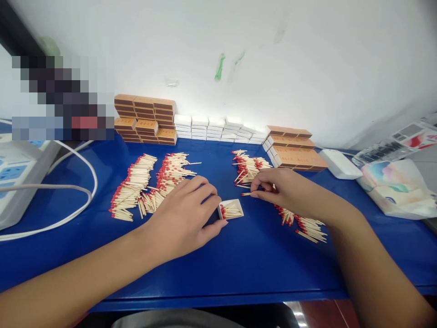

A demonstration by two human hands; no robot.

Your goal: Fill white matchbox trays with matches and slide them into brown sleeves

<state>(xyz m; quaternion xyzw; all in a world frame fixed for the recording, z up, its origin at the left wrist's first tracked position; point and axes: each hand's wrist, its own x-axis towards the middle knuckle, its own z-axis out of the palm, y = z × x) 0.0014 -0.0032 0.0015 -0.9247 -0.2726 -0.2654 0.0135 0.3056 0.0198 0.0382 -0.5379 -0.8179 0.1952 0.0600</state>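
A small white matchbox tray (pixel 241 210) lies on the blue table with several red-tipped matches (pixel 232 212) in it. My left hand (pixel 187 214) steadies the tray at its left end, thumb at the near corner and index finger at the far one. Between the thumb and fingers of my right hand (pixel 278 187) is a single match (pixel 246 194), its red head pointing left, to the right of and above the tray. One match pile (pixel 247 166) spreads behind my right hand, and more matches (pixel 310 228) lie under that wrist. Left of the tray are two long piles, one partly covered by my left hand.
Stacked brown matchboxes (pixel 146 114) stand at the back left, white trays (pixel 208 127) along the wall, and more brown boxes (pixel 297 155) at the back right. A white adapter (pixel 339 164) and tissue pack (pixel 392 187) lie right. White cables (pixel 92 182) and a power strip (pixel 23 177) occupy the left.
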